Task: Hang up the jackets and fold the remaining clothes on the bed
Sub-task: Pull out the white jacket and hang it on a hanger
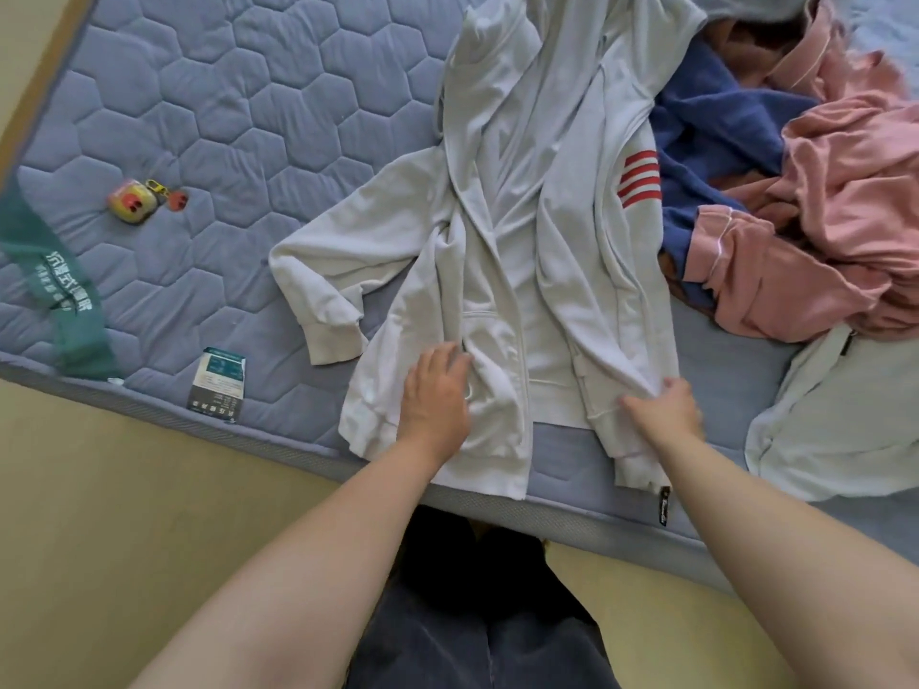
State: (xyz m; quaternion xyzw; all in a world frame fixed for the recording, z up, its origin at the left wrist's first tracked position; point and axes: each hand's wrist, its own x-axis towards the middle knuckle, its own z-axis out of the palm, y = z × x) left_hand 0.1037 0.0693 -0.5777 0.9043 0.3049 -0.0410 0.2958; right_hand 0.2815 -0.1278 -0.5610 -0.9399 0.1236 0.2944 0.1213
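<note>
Left hand (437,396) presses a pale grey cotton jacket (522,191) onto a quilted blue mattress (238,92); right hand (666,407) pinches its edge.

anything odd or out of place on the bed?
A pink-and-yellow keychain toy lies on the mattress, well left of the white jacket; it is not laundry. The jacket itself lies open and rumpled, with its left-hand sleeve bent double.

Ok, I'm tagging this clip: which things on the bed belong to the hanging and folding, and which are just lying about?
Part of the job: white jacket, left hand flat on it, right hand pinching its edge; pink clothes; blue garment; pale garment.
Lying about: keyring toy; green band; printed tag.
</note>
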